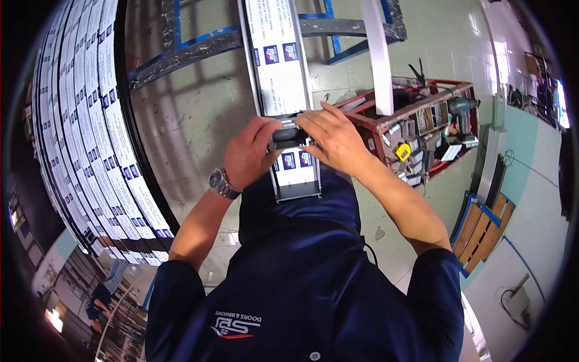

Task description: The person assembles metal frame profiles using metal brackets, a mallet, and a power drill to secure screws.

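While two hands work at a long film-wrapped channel profile point(282, 78), their fingers grip a short dark piece point(288, 137) set across it.
Left hand point(250, 146), with a metal wristwatch point(222, 182) below its fingers, and right hand point(336, 140) curl round opposite ends of the piece; the profile runs beneath, stretching beyond the fingers and ending nearer the body. Right of the fingers sits a red tool crate point(372, 136) holding a yellow tape measure point(402, 151); left, wrapped profiles point(96, 133) lie side by side.
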Available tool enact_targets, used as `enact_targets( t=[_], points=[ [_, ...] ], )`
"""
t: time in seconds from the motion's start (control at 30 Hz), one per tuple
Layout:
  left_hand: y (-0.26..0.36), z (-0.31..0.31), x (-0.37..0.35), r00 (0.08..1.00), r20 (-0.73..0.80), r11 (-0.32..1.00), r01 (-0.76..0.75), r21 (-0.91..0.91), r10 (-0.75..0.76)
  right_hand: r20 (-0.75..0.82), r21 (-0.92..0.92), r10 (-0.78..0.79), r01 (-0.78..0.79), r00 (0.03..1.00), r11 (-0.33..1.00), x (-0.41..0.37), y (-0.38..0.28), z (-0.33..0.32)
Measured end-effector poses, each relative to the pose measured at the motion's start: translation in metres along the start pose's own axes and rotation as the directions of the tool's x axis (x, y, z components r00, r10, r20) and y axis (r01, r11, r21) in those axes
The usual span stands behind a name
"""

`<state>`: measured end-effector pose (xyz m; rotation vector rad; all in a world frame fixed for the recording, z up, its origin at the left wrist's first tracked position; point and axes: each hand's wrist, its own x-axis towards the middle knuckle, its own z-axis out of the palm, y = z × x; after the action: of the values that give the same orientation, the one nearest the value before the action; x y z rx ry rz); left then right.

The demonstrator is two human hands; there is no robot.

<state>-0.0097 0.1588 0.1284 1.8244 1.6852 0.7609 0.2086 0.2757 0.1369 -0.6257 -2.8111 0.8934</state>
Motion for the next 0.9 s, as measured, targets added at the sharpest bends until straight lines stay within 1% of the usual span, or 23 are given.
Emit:
enact_targets(
  t=[0.07,0.13,0.17,0.27,0.4,0.43,0.5,0.53,0.6,0.67,0.73,0.8,0.87,0.9],
  points=[
    [0.001,0.005,0.0,0.999,-0.019,0.999,0.036,-0.007,-0.036,0.017,-0.002,-0.002,0.002,1.0,1.0,0.003,-0.001,-0.002],
    [0.004,0.008,0.004,0.989,-0.127,0.996,-0.075,0.049,0.081,0.021,0.012,-0.017,0.017,1.0,1.0,0.003,0.0,-0.002],
    [-0.003,0.012,0.001,0.989,-0.127,0.997,-0.071,0.035,0.075,0.022,0.018,-0.016,0.016,1.0,1.0,0.004,0.002,-0.001],
    [0.005,0.009,0.002,0.995,-0.095,1.0,-0.007,0.008,0.008,0.064,-0.004,-0.021,0.021,0.998,1.0,0.008,0.002,-0.007],
    [0.008,0.006,0.002,1.0,-0.022,0.996,0.018,0.092,-0.016,0.109,-0.021,-0.045,0.048,0.993,0.999,0.008,0.008,-0.009],
    [0.008,0.004,0.002,1.0,-0.022,0.996,0.016,0.085,-0.014,0.113,-0.025,-0.04,0.043,0.993,0.999,0.007,0.008,-0.012],
    [0.009,0.004,0.003,0.999,0.019,0.993,0.037,0.113,-0.039,-0.032,0.137,0.028,-0.023,0.999,0.99,0.006,0.006,-0.018],
    [0.009,0.004,0.004,0.999,0.018,0.994,0.036,0.104,-0.038,-0.025,0.133,0.032,-0.029,0.999,0.991,0.004,0.005,-0.022],
    [0.011,0.004,0.004,0.999,0.009,0.993,0.032,0.117,-0.034,-0.084,0.11,0.107,-0.097,0.991,0.989,-0.003,0.001,-0.025],
    [0.011,0.003,0.004,1.0,0.016,0.993,0.021,0.112,-0.022,-0.095,0.109,0.109,-0.098,0.99,0.989,-0.005,0.002,-0.02],
    [0.013,0.002,0.005,0.999,0.022,0.993,0.025,0.118,-0.028,-0.047,0.044,0.081,-0.078,0.996,0.996,-0.003,0.001,-0.017],
    [0.013,0.002,0.006,1.0,0.025,0.992,0.014,0.127,-0.017,-0.054,0.031,0.064,-0.062,0.997,0.998,0.003,-0.003,-0.014],
    [0.012,0.002,0.006,1.0,0.028,0.991,0.009,0.132,-0.013,-0.002,-0.047,-0.018,0.017,1.0,0.999,0.005,-0.004,-0.006],
    [0.012,0.003,0.006,0.999,0.031,0.99,0.009,0.14,-0.013,-0.006,-0.023,0.001,-0.001,1.0,1.0,0.008,-0.007,-0.007]
  ],
)
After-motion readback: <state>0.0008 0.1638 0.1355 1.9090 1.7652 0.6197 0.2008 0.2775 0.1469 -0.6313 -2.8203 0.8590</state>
